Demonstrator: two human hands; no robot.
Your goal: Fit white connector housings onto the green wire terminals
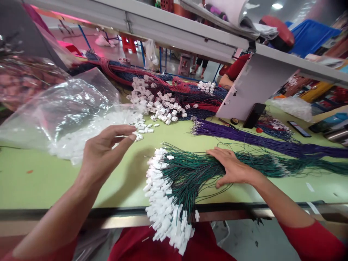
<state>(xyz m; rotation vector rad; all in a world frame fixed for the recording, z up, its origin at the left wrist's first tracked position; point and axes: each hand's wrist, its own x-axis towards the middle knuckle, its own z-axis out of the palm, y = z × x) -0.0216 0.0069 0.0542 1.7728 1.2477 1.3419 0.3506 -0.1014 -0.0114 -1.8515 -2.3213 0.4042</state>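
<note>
Near the left end of the table [32, 186] lies a clear bag [89, 87] of white pieces. The left hand [102, 156] hovers by loose white connectors [144, 127], thumb and forefinger nearly meeting; whether they pinch one, I cannot tell. Green wires [185, 165] fan their white-tipped ends over the near edge. The right hand [231, 165], loosely spread, rests on them; purple wires [244, 136] lie behind.

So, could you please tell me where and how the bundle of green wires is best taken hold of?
I'd grip the bundle of green wires across its narrower stretch beside the right hand, probably from above and the near side. The strands gather there, while the left end fans into white plugs, some past the table edge; purple wires lie along the far side.
</note>
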